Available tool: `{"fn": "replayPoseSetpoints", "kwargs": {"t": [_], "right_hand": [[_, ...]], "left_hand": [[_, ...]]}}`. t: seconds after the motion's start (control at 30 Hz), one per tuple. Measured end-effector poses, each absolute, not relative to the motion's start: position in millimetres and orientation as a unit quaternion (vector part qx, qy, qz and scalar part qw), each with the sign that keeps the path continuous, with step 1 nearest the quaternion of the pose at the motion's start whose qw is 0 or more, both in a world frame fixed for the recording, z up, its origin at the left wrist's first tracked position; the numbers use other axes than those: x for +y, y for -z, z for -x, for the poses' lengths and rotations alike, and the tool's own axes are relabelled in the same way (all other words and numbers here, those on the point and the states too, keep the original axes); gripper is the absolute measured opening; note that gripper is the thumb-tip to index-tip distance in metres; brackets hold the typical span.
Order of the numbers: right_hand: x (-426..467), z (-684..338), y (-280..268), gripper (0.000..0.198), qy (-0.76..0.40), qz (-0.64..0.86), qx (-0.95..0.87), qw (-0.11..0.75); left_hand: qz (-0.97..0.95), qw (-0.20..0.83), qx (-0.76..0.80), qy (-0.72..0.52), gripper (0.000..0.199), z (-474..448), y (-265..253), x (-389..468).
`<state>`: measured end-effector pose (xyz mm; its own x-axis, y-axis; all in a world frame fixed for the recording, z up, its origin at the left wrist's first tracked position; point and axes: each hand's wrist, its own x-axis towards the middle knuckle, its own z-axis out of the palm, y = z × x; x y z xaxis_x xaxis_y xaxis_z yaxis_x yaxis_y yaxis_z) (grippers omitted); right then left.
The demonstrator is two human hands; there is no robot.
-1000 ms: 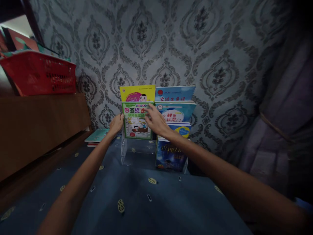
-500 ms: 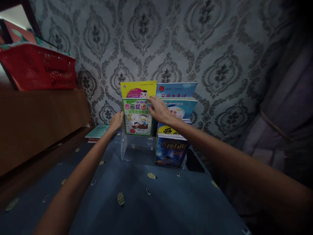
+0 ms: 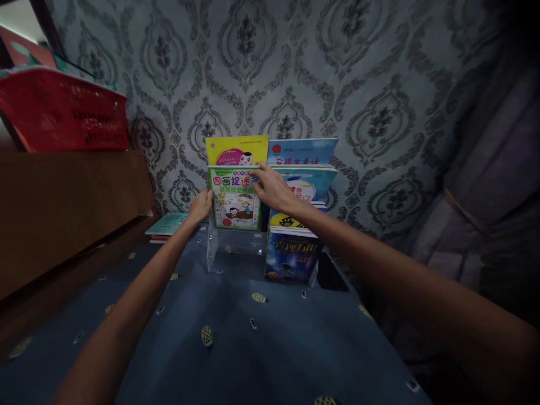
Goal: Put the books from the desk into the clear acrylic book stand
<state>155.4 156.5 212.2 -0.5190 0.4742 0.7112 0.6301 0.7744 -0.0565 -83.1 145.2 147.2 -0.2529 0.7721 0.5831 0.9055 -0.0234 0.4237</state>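
Note:
A green-bordered picture book (image 3: 237,211) stands upright in the left part of a clear acrylic book stand (image 3: 212,253). My left hand (image 3: 200,206) is closed on its left edge, with some fingertips hidden. At the top right corner, my right hand (image 3: 273,188) has its fingers bent over the same book. Behind it rises a yellow book (image 3: 223,149). To the right, a blue book (image 3: 301,147), a teal book (image 3: 324,178), a yellow-and-blue book (image 3: 278,219) and a dark blue book (image 3: 291,256) stand in stepped rows, partly covered by my right forearm.
Several thin books (image 3: 166,225) lie stacked at the left, beside a wooden cabinet (image 3: 76,208) with a red basket (image 3: 63,109) on top. A flat black object (image 3: 332,274) lies right of the stand. Patterned blue cloth (image 3: 228,349) covers the surface; a curtain (image 3: 459,242) hangs at right.
The view has shifted slightly, so everything sits a little higher and further left. Both hands stay at the green-bordered book, which keeps its place in the stand.

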Motion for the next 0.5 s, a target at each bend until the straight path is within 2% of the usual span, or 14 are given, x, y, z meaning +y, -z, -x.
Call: {"fn": "replayPoseSetpoints", "kwargs": {"t": [0.5], "right_hand": [[150,-152,-218,0.029,0.109,0.389,-0.85,0.339]], "left_hand": [[0.593,0.067,-0.696,0.4,0.041,86,-148,158]]}}
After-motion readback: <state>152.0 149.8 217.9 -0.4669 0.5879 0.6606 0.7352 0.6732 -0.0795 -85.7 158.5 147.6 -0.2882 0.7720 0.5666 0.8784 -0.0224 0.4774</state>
